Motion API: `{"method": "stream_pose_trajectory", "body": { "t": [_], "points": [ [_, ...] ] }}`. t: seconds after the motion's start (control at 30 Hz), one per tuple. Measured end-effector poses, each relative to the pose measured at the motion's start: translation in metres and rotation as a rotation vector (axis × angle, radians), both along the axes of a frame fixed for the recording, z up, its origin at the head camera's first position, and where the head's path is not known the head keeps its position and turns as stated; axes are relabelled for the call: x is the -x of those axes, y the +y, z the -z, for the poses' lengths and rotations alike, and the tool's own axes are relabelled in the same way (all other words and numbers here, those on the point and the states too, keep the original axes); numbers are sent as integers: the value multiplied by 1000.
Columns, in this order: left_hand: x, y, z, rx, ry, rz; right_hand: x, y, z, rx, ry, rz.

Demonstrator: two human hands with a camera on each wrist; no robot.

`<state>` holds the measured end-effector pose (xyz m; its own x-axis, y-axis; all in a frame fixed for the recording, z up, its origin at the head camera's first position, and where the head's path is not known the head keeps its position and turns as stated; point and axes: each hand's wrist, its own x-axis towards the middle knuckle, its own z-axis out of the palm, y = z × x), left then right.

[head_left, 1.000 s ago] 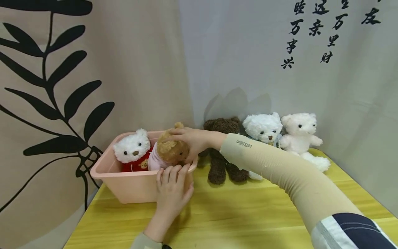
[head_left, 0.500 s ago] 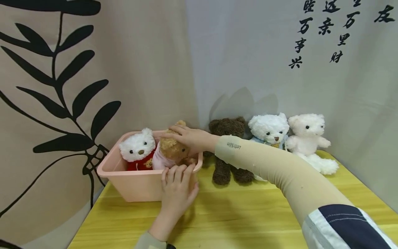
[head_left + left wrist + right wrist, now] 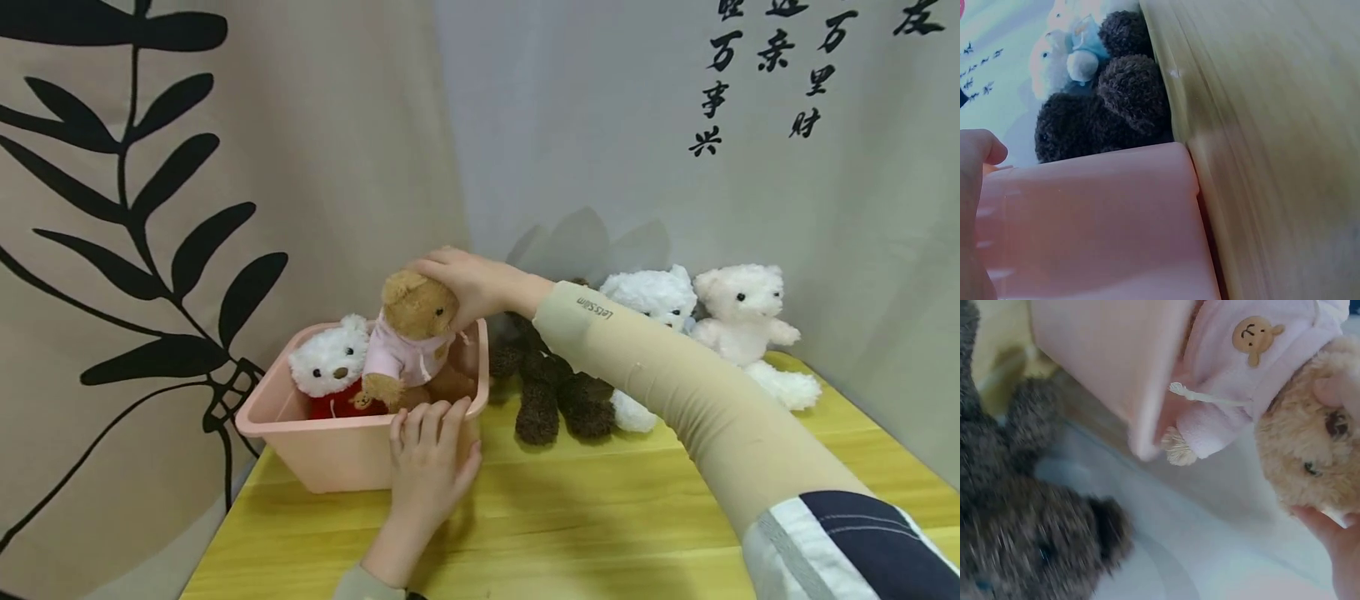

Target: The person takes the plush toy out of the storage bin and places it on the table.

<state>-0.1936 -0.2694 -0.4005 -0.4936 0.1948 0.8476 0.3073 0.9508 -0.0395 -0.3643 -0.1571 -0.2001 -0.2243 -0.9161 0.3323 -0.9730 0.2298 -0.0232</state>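
Tan bear [image 3: 411, 346] gripped beneath right hand [image 3: 476, 285]; left hand [image 3: 426, 467] holding pink bin [image 3: 326, 457].

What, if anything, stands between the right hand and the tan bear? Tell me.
Nothing visible: the right hand grips the tan bear by the head. A white bear sits beside it in the pink tub; the left hand holds the tub's front. Neither is in between.

There were three white teddy bears [image 3: 328, 360], one tan bear [image 3: 408, 354], one brown bear [image 3: 542, 379], one tub [image 3: 337, 458], two hands [image 3: 429, 467] and one tabletop [image 3: 577, 517].
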Motion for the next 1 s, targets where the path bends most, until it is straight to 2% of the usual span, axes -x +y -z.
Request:
{"method": "stream_pose_trajectory", "body": {
  "t": [0.33, 0.5, 0.6, 0.7, 0.77, 0.87, 1.0],
  "points": [
    [2, 4, 4, -41, 42, 31, 2, 60, -70, 261, 3, 56],
    [3, 4, 3, -36, 48, 37, -10, 99, -104, 356, 47, 110],
    [3, 2, 2, -33, 41, 32, -20, 118, -116, 342, 78, 156],
    [5, -1, 2, -27, 32, 30, -30, 136, -116, 265, 79, 226],
    [5, -2, 0, -21, 31, 31, -36, 147, -109, 192, 62, 278],
    [5, -3, -1, -16, 25, 33, -44, 162, -87, 82, 52, 352],
    [2, 0, -1, -22, -8, 35, -54, 176, -48, -17, 77, 402]
  ]
}}
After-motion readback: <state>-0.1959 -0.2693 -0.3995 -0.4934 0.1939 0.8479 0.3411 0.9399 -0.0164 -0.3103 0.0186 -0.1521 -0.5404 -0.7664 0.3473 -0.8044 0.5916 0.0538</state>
